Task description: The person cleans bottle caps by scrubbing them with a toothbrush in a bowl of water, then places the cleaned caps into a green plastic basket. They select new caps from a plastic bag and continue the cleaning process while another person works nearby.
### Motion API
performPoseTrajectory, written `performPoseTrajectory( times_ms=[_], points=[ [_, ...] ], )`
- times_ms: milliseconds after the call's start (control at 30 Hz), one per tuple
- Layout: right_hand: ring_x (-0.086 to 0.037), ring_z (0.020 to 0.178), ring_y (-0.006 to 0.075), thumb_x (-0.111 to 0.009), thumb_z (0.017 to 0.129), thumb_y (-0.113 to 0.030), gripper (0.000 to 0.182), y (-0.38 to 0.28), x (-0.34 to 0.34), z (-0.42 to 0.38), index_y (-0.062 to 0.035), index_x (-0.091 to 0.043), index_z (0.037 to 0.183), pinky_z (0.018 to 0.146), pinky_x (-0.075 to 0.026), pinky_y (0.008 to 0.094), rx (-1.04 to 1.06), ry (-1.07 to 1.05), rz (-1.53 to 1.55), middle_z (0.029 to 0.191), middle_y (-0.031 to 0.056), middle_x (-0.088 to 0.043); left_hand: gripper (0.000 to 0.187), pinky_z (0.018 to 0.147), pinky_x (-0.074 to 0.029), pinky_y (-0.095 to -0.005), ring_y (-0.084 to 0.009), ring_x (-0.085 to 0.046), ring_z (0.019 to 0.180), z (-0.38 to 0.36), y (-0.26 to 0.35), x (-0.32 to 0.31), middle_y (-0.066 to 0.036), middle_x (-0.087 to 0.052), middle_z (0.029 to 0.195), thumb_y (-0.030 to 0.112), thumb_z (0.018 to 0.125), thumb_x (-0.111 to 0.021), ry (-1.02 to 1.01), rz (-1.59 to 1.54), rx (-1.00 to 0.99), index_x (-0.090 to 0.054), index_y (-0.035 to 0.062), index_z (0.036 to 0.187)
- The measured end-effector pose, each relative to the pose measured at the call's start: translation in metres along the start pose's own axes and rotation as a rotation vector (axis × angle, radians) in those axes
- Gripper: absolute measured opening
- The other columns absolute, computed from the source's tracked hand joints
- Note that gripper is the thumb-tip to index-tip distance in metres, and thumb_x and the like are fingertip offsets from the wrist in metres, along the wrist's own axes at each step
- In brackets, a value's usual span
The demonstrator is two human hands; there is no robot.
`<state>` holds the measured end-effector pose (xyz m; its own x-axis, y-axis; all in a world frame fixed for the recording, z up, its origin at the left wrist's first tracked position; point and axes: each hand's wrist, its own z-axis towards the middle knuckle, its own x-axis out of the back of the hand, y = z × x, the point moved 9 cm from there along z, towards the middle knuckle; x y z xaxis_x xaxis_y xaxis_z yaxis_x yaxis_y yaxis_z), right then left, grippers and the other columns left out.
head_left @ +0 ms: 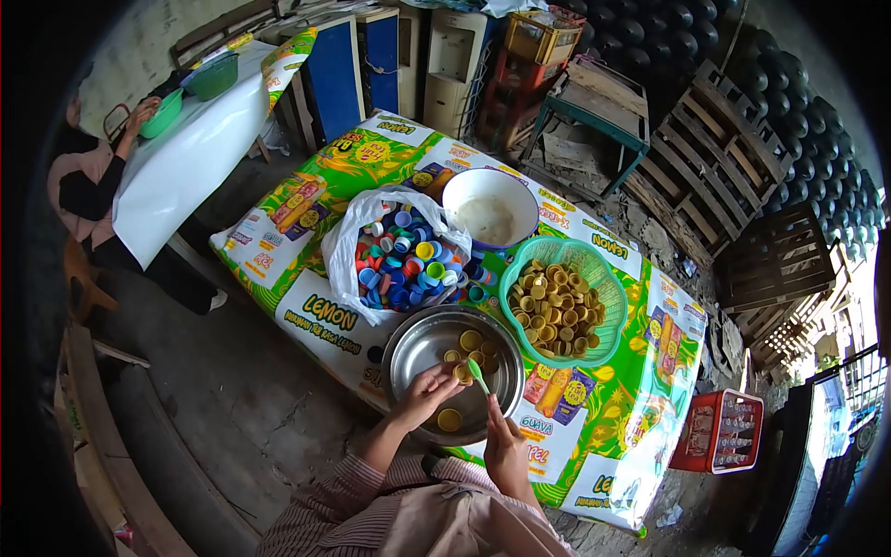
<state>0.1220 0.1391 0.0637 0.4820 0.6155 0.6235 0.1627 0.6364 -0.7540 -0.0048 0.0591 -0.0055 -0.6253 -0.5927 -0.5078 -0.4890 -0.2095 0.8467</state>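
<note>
Over the steel basin, a yellow cap is being pinched in the left hand so the green tool, clamped in the right hand's grip, is being worked into it

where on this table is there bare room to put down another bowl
Bare cloth lies right of the green basket, toward the table edge, and left of the plastic bag of caps. The middle is crowded: bag, white bowl, basket and metal bowl nearly touch, with both hands over the metal bowl.

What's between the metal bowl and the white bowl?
In the head view, a plastic bag of colourful caps lies between the metal bowl and the white bowl.
</note>
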Motion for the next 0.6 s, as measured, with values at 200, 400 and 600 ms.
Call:
performPoseTrajectory(
  times_ms=[200, 400, 600],
  points=[
    [-0.055, 0.052, 0.0281, -0.051, 0.082, -0.001, 0.053, 0.008, 0.015, -0.002, -0.0192, -0.045, 0.131, 0.049, -0.045, 0.0398, 0.040, -0.103, -0.170, 0.068, 0.0104, -0.053, 0.034, 0.100, -0.039, -0.0316, -0.0209, -0.048, 0.117, -0.011, -0.010, -0.011, -0.012, -0.048, 0.126, 0.010, 0.096, -0.039, 0.050, -0.085, -0.012, -0.040, -0.0004, 0.128],
    [-0.053, 0.052, 0.0280, -0.052, 0.082, 0.001, 0.052, 0.010, 0.018, -0.007, -0.0186, -0.046, 0.130, 0.050, -0.044, 0.0392, 0.137, -0.167, -0.194, 0.066, 0.0110, -0.051, 0.036, 0.101, -0.038, -0.0327, -0.0209, -0.047, 0.117, -0.013, -0.005, -0.021, -0.013, -0.046, 0.127, 0.008, 0.095, -0.038, 0.087, -0.060, -0.050, -0.037, -0.0015, 0.130],
    [-0.054, 0.052, 0.0279, -0.052, 0.083, -0.001, 0.052, 0.006, 0.023, -0.007, -0.0175, -0.044, 0.132, 0.050, -0.044, 0.0398, 0.151, -0.164, -0.160, 0.066, 0.0111, -0.051, 0.035, 0.103, -0.037, -0.0324, -0.0207, -0.046, 0.118, -0.021, -0.006, -0.024, -0.014, -0.048, 0.125, 0.012, 0.097, -0.036, 0.110, -0.104, -0.139, -0.038, -0.0013, 0.129]
  ],
)
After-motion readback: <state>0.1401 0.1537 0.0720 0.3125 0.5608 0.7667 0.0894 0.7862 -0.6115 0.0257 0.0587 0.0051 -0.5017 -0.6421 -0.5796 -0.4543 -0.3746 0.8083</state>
